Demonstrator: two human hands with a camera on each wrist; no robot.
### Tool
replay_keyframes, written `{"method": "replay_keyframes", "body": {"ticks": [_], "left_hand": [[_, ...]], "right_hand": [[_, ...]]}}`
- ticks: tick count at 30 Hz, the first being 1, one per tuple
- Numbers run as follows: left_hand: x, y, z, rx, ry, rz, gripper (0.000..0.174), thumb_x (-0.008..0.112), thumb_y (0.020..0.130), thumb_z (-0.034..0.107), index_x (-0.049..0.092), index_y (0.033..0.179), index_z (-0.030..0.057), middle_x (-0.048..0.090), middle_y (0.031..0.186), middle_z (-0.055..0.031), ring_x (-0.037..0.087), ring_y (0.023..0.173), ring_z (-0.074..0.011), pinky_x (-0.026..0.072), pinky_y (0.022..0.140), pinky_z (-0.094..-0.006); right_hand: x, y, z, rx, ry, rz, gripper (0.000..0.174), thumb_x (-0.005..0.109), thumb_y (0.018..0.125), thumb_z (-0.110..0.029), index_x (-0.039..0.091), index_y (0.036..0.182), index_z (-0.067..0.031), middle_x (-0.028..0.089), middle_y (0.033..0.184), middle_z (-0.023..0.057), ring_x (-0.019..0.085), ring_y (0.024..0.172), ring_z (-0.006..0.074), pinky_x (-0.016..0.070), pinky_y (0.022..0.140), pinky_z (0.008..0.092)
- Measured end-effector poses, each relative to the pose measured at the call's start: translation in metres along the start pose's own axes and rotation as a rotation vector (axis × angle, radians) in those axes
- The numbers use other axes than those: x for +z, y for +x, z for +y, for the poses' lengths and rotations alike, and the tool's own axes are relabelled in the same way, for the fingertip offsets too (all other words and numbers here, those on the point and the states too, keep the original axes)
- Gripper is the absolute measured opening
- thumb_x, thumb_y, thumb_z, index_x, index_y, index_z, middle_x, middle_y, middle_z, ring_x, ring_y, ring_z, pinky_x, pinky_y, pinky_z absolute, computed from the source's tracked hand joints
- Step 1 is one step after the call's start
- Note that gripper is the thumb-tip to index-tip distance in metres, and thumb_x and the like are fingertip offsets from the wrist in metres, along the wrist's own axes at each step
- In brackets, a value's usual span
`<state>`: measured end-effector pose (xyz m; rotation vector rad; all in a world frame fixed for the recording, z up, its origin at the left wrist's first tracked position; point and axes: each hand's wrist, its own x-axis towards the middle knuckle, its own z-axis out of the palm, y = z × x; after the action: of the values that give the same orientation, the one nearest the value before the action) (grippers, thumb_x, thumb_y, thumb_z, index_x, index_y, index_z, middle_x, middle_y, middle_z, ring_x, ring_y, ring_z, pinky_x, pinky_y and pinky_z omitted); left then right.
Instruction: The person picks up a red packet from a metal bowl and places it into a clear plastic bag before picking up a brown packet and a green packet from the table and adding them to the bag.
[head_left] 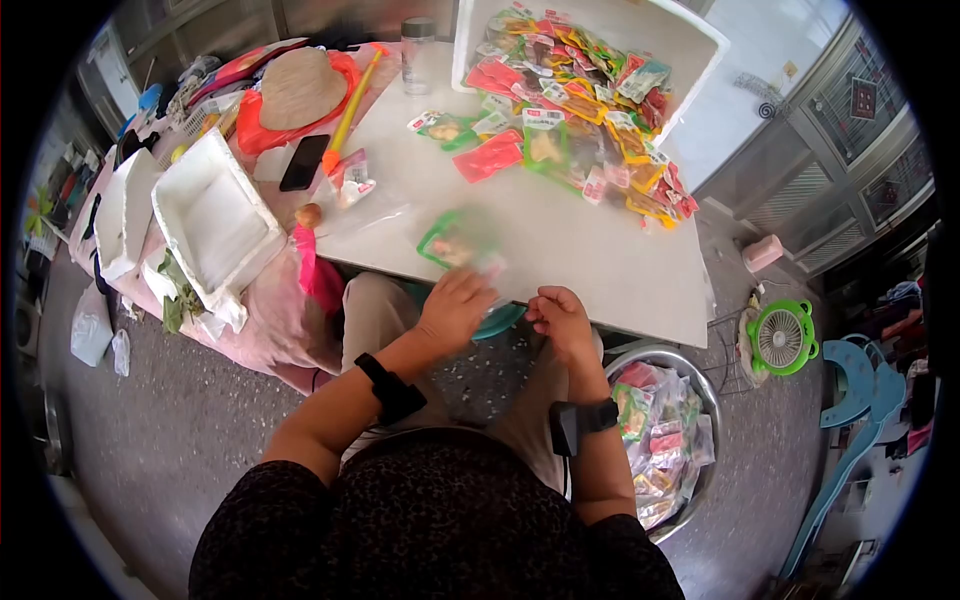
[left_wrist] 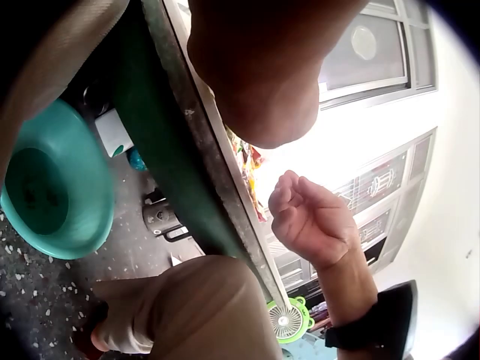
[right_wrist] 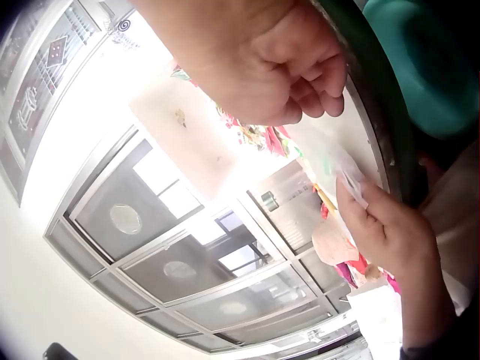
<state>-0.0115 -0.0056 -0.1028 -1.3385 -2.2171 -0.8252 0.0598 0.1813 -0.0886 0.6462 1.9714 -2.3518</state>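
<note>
My left hand (head_left: 460,305) is at the table's near edge, its fingers pinching the near end of a clear plastic packet (head_left: 460,238) with a green border. Blurred in the head view, the packet lies over the tabletop with pale contents inside. In the right wrist view, thin clear film (right_wrist: 341,165) sticks out from between the thumb and fingers of the left hand (right_wrist: 390,232). To its right, my right hand (head_left: 562,318) hovers by the table edge. Its fingers are loosely curled and nothing shows in them; the left wrist view shows its palm side (left_wrist: 315,221).
A white foam box (head_left: 715,45) tips colourful packets onto the white table (head_left: 590,265). Other packets (head_left: 490,155) lie nearer. A metal basin (head_left: 708,400) of bagged packets stands on the floor at right. At left are a phone (head_left: 304,163) and a foam tray (head_left: 215,215).
</note>
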Motion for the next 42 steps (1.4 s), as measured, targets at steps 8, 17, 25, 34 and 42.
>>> {"method": "replay_keyframes", "body": {"ticks": [8, 17, 25, 34, 42], "left_hand": [[-0.09, 0.078, -0.033, -0.461, -0.736, -0.191, 0.021, 0.042, 0.083, 0.007, 0.049, 0.103, 0.0012, 0.053, 0.096, -0.0032, 0.049, 0.09, -0.0122, 0.039, 0.078, -0.0243], [-0.114, 0.095, 0.017, -0.585, -1.224, -0.384, 0.025, 0.043, 0.084, 0.012, 0.047, 0.104, -0.002, 0.053, 0.098, -0.0075, 0.05, 0.092, -0.0153, 0.0396, 0.08, -0.0267], [-0.108, 0.086, 0.05, -0.418, -1.168, -0.482, 0.026, 0.045, 0.083, 0.01, 0.047, 0.106, -0.0018, 0.053, 0.1, -0.0063, 0.048, 0.093, -0.0134, 0.0376, 0.082, -0.0264], [-0.042, 0.042, 0.032, -0.503, -1.348, -0.65, 0.031, 0.049, 0.079, 0.007, 0.045, 0.109, 0.0014, 0.05, 0.105, -0.0042, 0.048, 0.092, -0.0129, 0.0392, 0.077, -0.0272], [-0.056, 0.065, 0.066, -0.381, -0.84, -0.437, 0.012, 0.048, 0.076, 0.006, 0.05, 0.087, 0.0011, 0.054, 0.083, -0.0078, 0.051, 0.078, -0.017, 0.0402, 0.068, -0.0269]], "right_hand": [[-0.021, -0.022, -0.053, -0.354, -0.083, 0.144, 0.021, 0.049, 0.079, -0.01, 0.047, 0.098, -0.0028, 0.054, 0.085, 0.0035, 0.053, 0.077, 0.0116, 0.041, 0.061, 0.0217], [0.0, -0.073, -0.125, -0.949, -0.856, 0.257, 0.041, 0.063, 0.068, -0.016, 0.047, 0.102, -0.0007, 0.053, 0.096, 0.013, 0.051, 0.088, 0.0254, 0.0385, 0.079, 0.0338], [-0.008, -0.096, -0.136, -0.808, -1.025, -0.092, 0.012, 0.055, 0.072, -0.009, 0.052, 0.078, 0.0006, 0.052, 0.07, 0.0139, 0.05, 0.067, 0.0295, 0.0389, 0.059, 0.0351], [-0.022, -0.104, -0.135, -0.768, -0.825, -0.104, 0.008, 0.052, 0.072, -0.006, 0.05, 0.076, 0.0006, 0.049, 0.068, 0.0134, 0.048, 0.064, 0.0293, 0.0387, 0.058, 0.0331], [-0.068, -0.124, -0.106, -0.416, -0.481, 0.066, 0.006, 0.055, 0.076, -0.004, 0.051, 0.077, -0.0004, 0.045, 0.066, -0.0027, 0.041, 0.065, 0.0042, 0.035, 0.055, 0.0196]]}}
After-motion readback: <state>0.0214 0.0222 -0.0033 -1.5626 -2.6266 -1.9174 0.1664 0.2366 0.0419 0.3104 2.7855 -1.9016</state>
